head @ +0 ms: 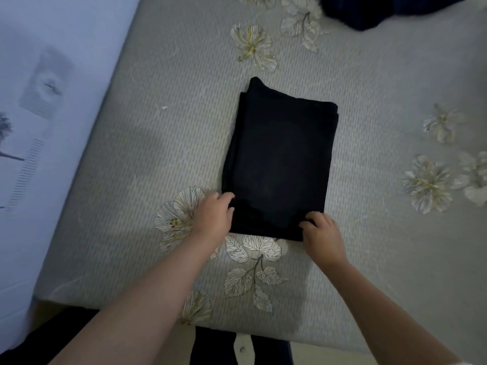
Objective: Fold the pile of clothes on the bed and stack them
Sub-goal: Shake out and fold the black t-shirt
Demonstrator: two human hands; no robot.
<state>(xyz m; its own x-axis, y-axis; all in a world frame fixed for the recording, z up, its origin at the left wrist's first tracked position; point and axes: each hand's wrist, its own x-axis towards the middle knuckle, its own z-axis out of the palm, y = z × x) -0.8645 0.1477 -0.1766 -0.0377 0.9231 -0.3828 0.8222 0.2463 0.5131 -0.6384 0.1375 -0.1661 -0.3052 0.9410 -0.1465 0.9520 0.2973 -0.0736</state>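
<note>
We have one black garment folded into a tidy rectangle, lying flat on the bed, roughly mid-width and close to the near edge. Layered edges show at its far end and along its left side, so it's been through several folds.

Our left hand sits at the near-left corner of the garment, fingers curled over the edge and gripping the fabric. Our right hand is at the near-right corner, fingers bent and pinching that corner. Both hands hold the near hem; nothing is lifted yet, and the piece lies flat.

Our read of the step: either one more fold, near end up toward the far end, or picking it up to move it to a stack. Can't tell which.

Progress: this item is nearly or fully folded. A dark heap sits at the far-right corner of the bed, cut off by the frame and looks unfolded, so more is left. No finished stack visible in view; we can't say how many pieces are done. The floral print on the bed cover is pattern, not objects.

Left: finish this piece, place it, work through the heap.
</note>
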